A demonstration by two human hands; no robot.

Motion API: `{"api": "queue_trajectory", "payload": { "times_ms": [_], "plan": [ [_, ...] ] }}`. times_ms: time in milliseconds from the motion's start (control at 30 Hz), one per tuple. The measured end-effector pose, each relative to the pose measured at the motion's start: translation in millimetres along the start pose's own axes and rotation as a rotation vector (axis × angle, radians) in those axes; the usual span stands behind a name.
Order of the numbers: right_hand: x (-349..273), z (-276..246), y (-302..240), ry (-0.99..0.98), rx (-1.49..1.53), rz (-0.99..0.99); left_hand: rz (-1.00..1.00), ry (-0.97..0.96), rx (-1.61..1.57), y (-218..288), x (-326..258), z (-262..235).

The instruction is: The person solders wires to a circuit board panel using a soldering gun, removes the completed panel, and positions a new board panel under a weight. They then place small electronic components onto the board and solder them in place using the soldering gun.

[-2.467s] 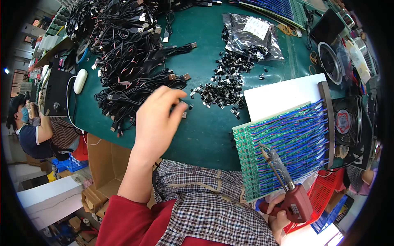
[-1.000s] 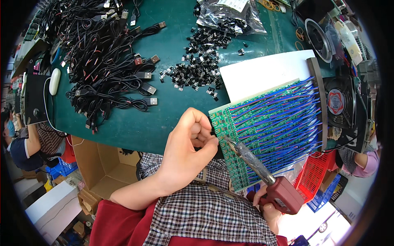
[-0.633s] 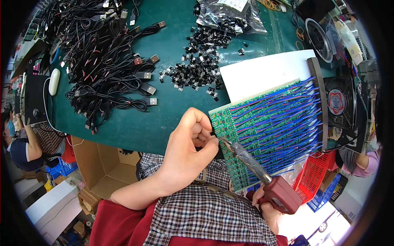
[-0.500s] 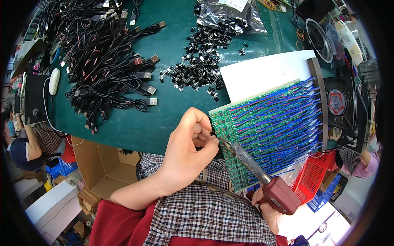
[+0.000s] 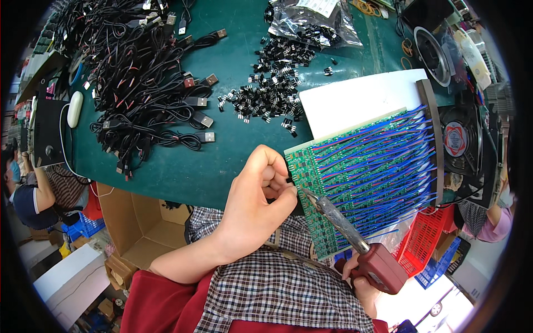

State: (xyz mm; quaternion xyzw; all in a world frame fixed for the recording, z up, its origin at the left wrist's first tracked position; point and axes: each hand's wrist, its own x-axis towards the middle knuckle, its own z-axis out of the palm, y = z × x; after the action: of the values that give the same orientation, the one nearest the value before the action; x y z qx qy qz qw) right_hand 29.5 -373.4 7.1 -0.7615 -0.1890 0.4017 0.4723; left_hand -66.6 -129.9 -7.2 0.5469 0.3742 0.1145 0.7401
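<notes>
My left hand (image 5: pixel 252 202) is closed in a pinch at the left edge of a green circuit board panel (image 5: pixel 304 172). A small black part (image 5: pixel 289 180), much like the loose ones on the table, shows at its fingertips; the fingers hide most of it. From the lower right, my right hand (image 5: pixel 363 286) grips a soldering iron (image 5: pixel 383 267) by its dark red handle. The iron's tip is at the board's left edge, just right of my left fingertips. Rows of blue and red wires (image 5: pixel 377 166) run across the panel to the right.
Small black connectors (image 5: pixel 272 94) lie heaped on the green table (image 5: pixel 233 55), beside a clear plastic bag (image 5: pixel 319 19). Black USB cables (image 5: pixel 144 72) pile up at left. A dark bar (image 5: pixel 430 139) crosses the wires' right ends, near a fan (image 5: pixel 459 139). A cardboard box (image 5: pixel 150 222) stands below.
</notes>
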Motion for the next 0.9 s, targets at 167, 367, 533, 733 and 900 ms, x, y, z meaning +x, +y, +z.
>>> {"api": "queue_trajectory", "payload": {
  "times_ms": [167,367,533,733,900],
  "plan": [
    [-4.5,-5.5,24.2,-0.013,-0.063,-0.063,-0.003,0.004,0.011,0.5,-0.1,0.4],
    [-8.9,-6.4,28.1,0.013,-0.370,-0.228,0.010,0.011,0.020,-1.0,-0.9,0.5],
    [-6.1,-5.0,5.4,0.047,0.212,-0.100,0.006,0.018,0.028,0.2,-0.8,2.0],
    [-5.8,8.0,-0.5,0.205,0.250,-0.063,0.147,0.106,0.245,6.8,-1.1,-17.6],
    [-5.6,9.9,9.2,0.243,0.325,-0.118,0.331,0.442,0.632,6.3,26.7,-52.8]
  ]
}}
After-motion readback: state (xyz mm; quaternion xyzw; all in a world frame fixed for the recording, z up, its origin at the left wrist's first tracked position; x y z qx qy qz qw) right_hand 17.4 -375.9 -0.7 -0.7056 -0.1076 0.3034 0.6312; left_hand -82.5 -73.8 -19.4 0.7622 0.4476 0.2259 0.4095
